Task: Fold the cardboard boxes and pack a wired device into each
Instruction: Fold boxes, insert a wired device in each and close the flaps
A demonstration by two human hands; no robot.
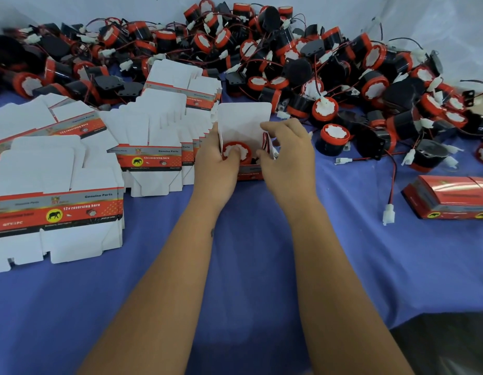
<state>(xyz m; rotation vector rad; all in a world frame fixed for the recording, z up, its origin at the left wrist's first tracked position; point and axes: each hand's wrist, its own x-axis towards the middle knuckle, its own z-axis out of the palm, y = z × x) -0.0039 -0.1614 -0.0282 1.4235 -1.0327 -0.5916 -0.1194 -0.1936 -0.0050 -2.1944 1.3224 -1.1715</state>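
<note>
Open box (245,147) at table centre, top flap standing up white behind it, red printed front facing the person. One horn (236,152) sits inside, red rim and white face up. Its wire shows as a dark tangle at the box's right side, not fully tucked, as far as I can tell.

Left hand (216,158) grips the box's left wall, with a finger curled down onto the horn's face. Right hand (286,155) pinches the small side flap (267,143) at the right edge, fingers curled round it.

Step in hand, by my reading: seat the horn, close up. To do it well, push the wire fully below the rim first, fold both side flaps in, then bring the tall flap over; keep the left hand steadying so the walls stay square.

Outward: flat boxes (56,207) stacked to the left, loose horn pile (289,63) across the back, finished boxes (448,198) at right — all on blue cloth (248,266).
</note>
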